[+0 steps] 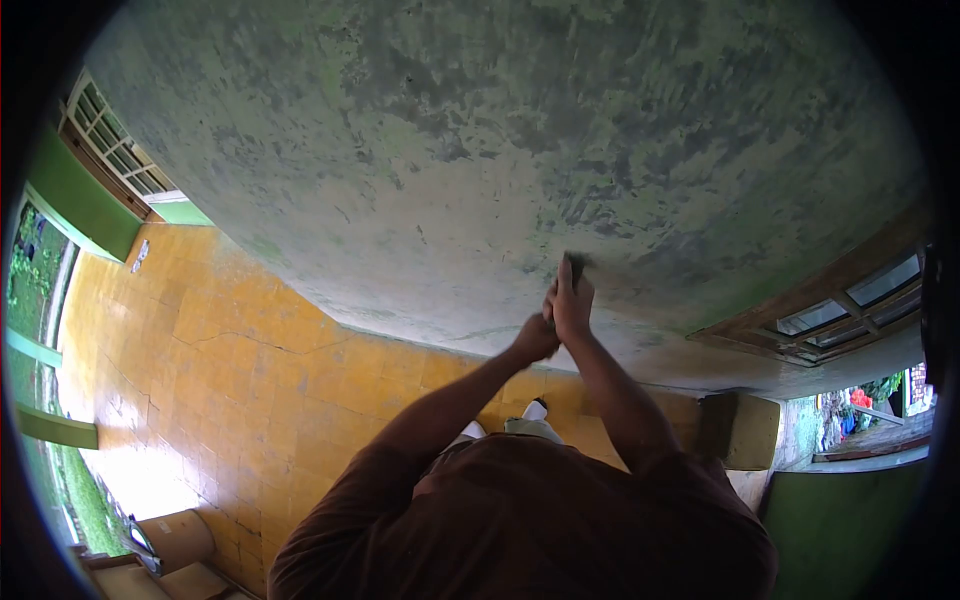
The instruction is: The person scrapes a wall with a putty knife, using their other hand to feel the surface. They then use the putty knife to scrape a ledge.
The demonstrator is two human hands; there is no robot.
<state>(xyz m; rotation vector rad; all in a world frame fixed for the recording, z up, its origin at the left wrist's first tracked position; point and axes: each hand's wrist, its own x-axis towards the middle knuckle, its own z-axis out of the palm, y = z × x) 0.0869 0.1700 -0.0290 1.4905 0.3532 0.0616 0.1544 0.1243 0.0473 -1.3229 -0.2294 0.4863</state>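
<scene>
Both of my hands are together in front of the wall [450,210], closed around what looks like a scraper [576,262]. Only its dark upper end shows, blurred and at the wall's surface; the handle is hidden by my fingers. My right hand [572,303] is higher, with a finger or thumb stretched along the tool. Just below and to the left, my left hand [537,339] is wrapped around the lower part. Around them the wall is patchy, with pale green paint and dark grey worn areas.
A wooden-framed window [840,315] is set in the wall at right. Yellow floor tiles [250,370] with cracks stretch out to the left. A brown box-like piece [750,432] stands at lower right, a round brown container [178,538] at lower left. A gridded window [115,140] is far left.
</scene>
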